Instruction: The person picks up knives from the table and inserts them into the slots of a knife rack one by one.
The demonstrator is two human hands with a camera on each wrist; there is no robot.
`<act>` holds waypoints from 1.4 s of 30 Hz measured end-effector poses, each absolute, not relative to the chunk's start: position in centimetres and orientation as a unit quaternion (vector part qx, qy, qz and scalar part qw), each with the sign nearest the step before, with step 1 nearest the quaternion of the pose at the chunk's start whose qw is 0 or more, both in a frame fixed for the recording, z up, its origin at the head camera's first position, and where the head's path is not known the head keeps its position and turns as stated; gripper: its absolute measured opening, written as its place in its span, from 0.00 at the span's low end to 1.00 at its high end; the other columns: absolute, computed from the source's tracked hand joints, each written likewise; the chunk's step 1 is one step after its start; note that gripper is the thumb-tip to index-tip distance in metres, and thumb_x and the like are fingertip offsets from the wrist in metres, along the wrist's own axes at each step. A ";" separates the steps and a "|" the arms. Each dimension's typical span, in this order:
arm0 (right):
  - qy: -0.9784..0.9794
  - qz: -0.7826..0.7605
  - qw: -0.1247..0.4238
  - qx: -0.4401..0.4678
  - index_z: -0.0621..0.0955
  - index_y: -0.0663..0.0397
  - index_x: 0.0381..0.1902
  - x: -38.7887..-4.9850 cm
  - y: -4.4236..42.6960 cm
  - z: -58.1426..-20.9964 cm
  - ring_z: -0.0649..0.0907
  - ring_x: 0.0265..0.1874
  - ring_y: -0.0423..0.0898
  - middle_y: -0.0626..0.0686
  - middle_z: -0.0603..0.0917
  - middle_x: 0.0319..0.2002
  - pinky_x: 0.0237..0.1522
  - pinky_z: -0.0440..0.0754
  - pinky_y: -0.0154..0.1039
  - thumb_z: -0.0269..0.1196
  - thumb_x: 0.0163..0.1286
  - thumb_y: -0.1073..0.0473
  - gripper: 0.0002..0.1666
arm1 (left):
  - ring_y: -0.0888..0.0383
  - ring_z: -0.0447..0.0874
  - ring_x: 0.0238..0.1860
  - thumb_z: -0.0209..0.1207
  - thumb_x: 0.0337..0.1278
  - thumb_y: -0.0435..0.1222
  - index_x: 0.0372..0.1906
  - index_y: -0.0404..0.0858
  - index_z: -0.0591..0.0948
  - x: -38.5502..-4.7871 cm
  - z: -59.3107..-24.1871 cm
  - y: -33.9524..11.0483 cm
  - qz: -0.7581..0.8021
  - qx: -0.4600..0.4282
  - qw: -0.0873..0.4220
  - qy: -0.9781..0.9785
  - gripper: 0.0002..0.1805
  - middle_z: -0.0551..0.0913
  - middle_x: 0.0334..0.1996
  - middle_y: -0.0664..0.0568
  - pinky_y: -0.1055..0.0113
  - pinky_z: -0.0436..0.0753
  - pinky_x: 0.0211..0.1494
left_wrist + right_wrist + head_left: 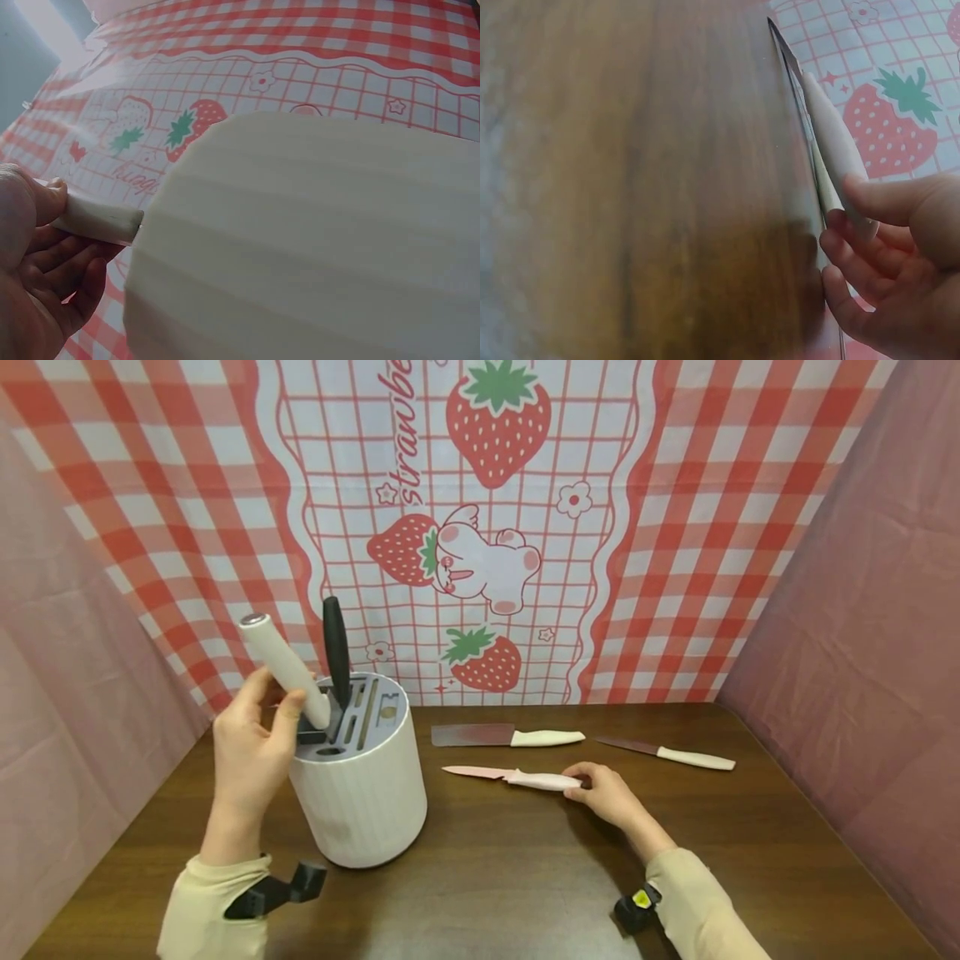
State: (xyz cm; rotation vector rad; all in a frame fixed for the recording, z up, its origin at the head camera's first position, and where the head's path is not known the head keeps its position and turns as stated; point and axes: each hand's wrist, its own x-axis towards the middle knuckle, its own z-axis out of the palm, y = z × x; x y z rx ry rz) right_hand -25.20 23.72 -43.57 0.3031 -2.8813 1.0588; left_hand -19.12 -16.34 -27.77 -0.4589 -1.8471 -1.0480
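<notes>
At the left of the head view, my left hand [255, 735] grips a white handle [288, 668] with a metal end cap, tilted over the knife block [363, 810]. Whatever lies below that handle is hidden in the block, so its kind does not show. Beside it a black handle [336, 647] stands up from the slotted grey top. Toward the right, my right hand [607, 793] pinches the butt of a small knife [543, 781], whose pinkish blade points left. The right wrist view has the thumb on one side of the knife's handle [836, 142] and fingers on the other.
Behind the small knife lies a cleaver [480, 735] with a white handle. A thin knife [693, 758] lies farther right on the brown table [480, 877]. A checked strawberry cloth [495, 552] hangs along the back, with pink cloth at both sides.
</notes>
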 end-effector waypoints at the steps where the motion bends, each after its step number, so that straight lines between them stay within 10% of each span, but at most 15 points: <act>1: -0.932 0.349 0.028 0.096 0.81 0.59 0.41 -25.2 23.7 -43.6 0.78 0.38 0.48 0.55 0.83 0.39 0.41 0.73 0.44 0.64 0.56 0.62 0.13 | 0.75 0.72 0.34 0.59 0.51 0.27 0.46 0.28 0.77 -19.2 -27.9 -16.3 -0.429 -0.189 0.463 -0.752 0.15 0.81 0.32 0.40 0.84 0.70 0.39; 12: -0.886 0.455 0.026 0.089 0.79 0.67 0.42 -25.0 23.7 -43.1 0.74 0.29 0.39 0.57 0.81 0.34 0.30 0.73 0.30 0.64 0.58 0.63 0.15 | 0.77 0.71 0.34 0.59 0.50 0.25 0.45 0.26 0.77 -19.8 -28.9 -16.3 -0.428 -0.177 0.448 -0.765 0.14 0.80 0.30 0.36 0.83 0.69 0.41; 42: -0.804 0.583 0.078 0.090 0.74 0.70 0.50 -24.1 22.4 -40.7 0.78 0.42 0.33 0.65 0.79 0.47 0.41 0.75 0.25 0.60 0.62 0.65 0.20 | 0.79 0.69 0.36 0.58 0.54 0.30 0.48 0.27 0.76 -20.5 -29.6 -16.0 -0.416 -0.146 0.416 -0.795 0.16 0.82 0.35 0.38 0.85 0.68 0.41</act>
